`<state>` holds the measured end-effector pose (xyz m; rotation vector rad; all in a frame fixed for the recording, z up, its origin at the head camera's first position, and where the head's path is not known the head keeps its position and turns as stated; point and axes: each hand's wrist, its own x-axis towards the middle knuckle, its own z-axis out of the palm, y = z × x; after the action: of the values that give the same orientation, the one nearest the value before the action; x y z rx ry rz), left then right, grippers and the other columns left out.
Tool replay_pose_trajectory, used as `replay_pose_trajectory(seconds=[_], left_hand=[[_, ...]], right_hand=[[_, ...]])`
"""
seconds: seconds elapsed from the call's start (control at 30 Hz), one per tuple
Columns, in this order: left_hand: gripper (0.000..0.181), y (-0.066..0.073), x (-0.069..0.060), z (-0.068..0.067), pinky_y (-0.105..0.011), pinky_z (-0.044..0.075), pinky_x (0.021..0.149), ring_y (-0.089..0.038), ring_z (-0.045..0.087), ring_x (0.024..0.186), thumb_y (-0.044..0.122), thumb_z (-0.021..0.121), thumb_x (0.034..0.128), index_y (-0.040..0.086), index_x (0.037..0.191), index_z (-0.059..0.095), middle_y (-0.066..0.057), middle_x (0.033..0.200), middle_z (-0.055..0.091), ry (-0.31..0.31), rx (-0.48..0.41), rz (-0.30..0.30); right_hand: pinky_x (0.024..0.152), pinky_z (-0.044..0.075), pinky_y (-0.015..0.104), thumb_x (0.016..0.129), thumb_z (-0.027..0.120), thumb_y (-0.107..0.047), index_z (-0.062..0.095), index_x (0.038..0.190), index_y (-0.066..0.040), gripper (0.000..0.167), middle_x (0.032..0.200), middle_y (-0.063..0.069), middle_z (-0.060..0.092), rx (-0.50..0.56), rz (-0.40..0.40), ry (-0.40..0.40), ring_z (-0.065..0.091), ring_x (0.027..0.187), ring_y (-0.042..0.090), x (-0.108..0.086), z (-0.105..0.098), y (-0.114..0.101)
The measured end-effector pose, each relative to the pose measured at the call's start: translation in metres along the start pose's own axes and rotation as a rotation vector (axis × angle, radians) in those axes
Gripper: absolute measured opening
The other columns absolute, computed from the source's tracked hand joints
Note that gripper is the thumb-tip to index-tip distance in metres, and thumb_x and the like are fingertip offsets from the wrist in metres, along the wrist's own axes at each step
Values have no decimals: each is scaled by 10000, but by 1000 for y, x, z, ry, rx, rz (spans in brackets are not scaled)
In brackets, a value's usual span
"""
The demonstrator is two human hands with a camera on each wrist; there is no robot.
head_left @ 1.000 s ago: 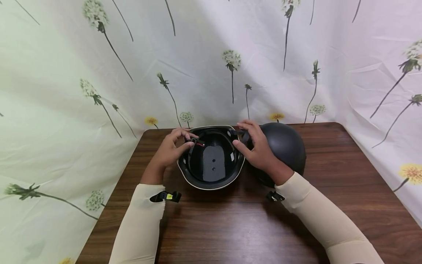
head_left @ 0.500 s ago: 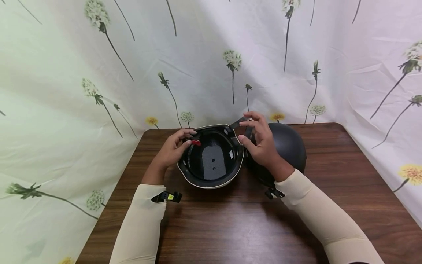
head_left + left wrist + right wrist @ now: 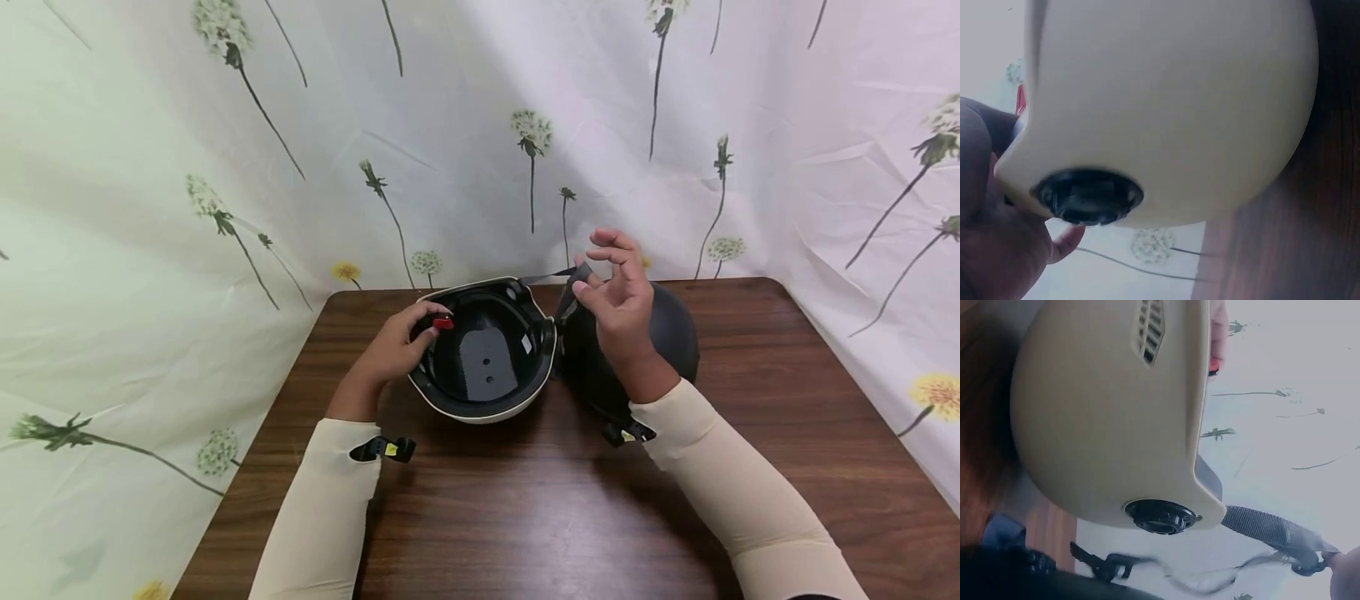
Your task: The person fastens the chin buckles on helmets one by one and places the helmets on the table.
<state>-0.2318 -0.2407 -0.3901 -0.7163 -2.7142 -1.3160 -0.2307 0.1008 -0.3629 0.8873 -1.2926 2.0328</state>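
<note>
Cream helmet (image 3: 487, 367), hollow side up on table (image 3: 495, 500), just beside black helmet (image 3: 678, 333). Left hand (image 3: 397, 343): fingers pinch red clip (image 3: 443, 322) at the cream rim. Right hand (image 3: 624, 293): raised, fingers pinch dark strap (image 3: 1266, 526) attached to the cream helmet.

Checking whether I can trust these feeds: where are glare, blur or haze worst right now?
Head view: soft glare on the table, otherwise fairly clear; left wrist: hazy, the black knob blurred; right wrist: pale, washed-out backdrop, hanging buckle soft, lower left corner very dark.
</note>
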Motion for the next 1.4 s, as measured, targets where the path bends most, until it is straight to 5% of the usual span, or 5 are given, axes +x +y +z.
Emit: replay_pose_trajectory(seconds=[0.23,0.43,0.63,1.1,1.4], left_hand=[[253,1,1,3,-468,503,949,-273,594,1104,-10,710,985,55,1200,595,-134,1161,628,66,49,13],[231,2,1,5,-445,507,893,-260,611,1018,91,746,986,84,1148,582,-107,1099,645,95,106,-7],[216,5,1,6,-505,490,946,-282,600,1099,241,693,1037,148,1218,619,-99,1167,690,73,160,-70],[167,8,3,8,-554,231,1058,-278,542,907,297,645,1067,130,1077,651,-35,829,606,28,232,-73],[188,6,2,9,-568,212,1092,-271,565,887,303,632,1073,129,1132,672,-39,854,652,26,241,-70]], right_hand=[[873,621,418,902,525,231,659,1105,70,291,1369,223,483,-36,48,21,506,1283,376,7,-8,-8],[623,606,306,956,525,203,590,1143,119,216,1220,136,583,-113,276,40,641,1039,225,14,-16,-23],[633,594,303,938,553,211,597,1193,120,274,1165,149,623,-283,359,-54,681,1001,208,13,-21,-32],[835,550,460,833,680,240,696,1268,68,468,1381,270,553,-906,-186,-534,658,1093,354,7,-31,-27],[864,565,473,860,615,250,681,1245,124,410,1377,295,545,-948,-303,-481,633,1206,391,2,-33,-15]])
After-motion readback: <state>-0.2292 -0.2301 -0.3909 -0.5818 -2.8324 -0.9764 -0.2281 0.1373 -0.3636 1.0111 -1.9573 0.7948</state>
